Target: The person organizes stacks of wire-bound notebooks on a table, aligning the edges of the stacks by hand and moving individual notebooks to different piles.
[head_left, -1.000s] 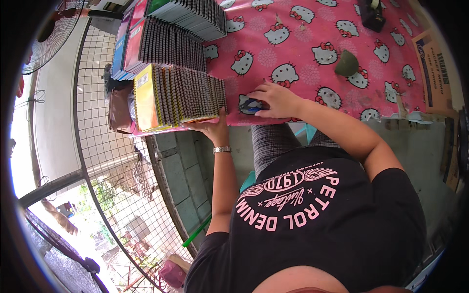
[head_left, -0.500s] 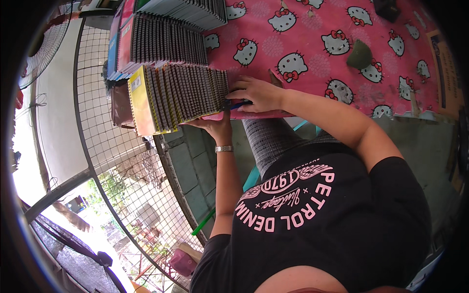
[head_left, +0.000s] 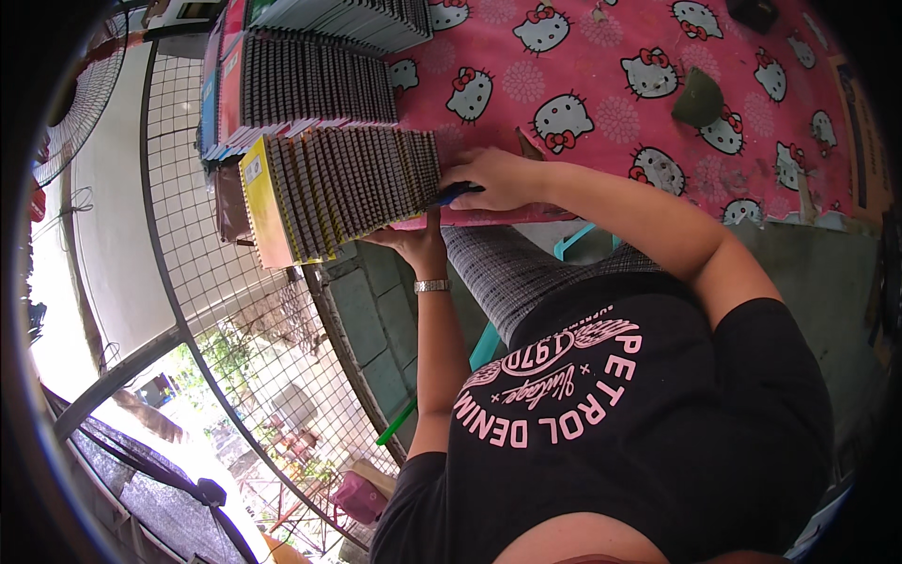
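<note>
Bench [head_left: 611, 56]: covered by a pink cloth printed with white cartoon cats; its near edge is seen just above the person's lap.
Wire mesh panel [head_left: 188, 235]: seen left of the bench, with greenery and bright ground behind it.
Back stacks of notebooks [head_left: 315, 85]: spiral-bound books are piled in two rows at the bench's left end, behind the nearest row.
Row of spiral notebooks [head_left: 348, 188]: stood on edge at the bench's left front corner, wire spines turned up, with a yellow cover at the outer left end; the row overhangs the bench edge slightly.
Left hand [head_left: 413, 246]: placed under the right end of the row, palm up and fingers spread open against the books' lower edges; a metal wristwatch [head_left: 432, 285] is worn on this wrist.
Right hand [head_left: 493, 179]: laid on the bench edge, touching the right end of the row; the fingers are curled closed around a blue pen.
Blue pen [head_left: 458, 195]: gripped in the right hand, its dark tip pointed at the last notebook.
Dark green cone-shaped object [head_left: 700, 99]: set on the cloth, well apart from both hands.
</note>
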`<state>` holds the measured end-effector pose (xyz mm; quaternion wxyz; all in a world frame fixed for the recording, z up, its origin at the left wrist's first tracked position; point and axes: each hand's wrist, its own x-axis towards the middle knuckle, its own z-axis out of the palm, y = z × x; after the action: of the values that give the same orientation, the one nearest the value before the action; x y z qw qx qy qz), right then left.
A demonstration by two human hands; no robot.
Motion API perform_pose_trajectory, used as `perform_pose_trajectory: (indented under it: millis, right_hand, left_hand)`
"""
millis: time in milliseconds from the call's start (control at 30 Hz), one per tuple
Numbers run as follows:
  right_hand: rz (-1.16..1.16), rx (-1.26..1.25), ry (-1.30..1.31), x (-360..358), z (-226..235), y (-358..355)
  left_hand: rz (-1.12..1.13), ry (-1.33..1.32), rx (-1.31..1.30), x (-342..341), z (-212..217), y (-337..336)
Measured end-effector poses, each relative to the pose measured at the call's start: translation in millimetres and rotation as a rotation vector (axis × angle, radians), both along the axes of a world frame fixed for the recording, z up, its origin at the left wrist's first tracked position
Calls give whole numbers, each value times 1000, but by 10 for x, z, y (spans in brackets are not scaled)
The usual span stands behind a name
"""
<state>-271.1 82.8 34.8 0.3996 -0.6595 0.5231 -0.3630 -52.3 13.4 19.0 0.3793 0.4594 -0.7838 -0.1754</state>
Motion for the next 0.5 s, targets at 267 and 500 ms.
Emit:
perform_pose_trajectory:
  millis: [267, 500]
  right_hand:
    - [-102, -266, 24, 29, -30, 65]
    - [-94, -281, 17, 51, -100, -14]
  left_hand:
    - [1, 94, 29, -38, -24, 0]
    - [28, 56, 38, -49, -13, 18]
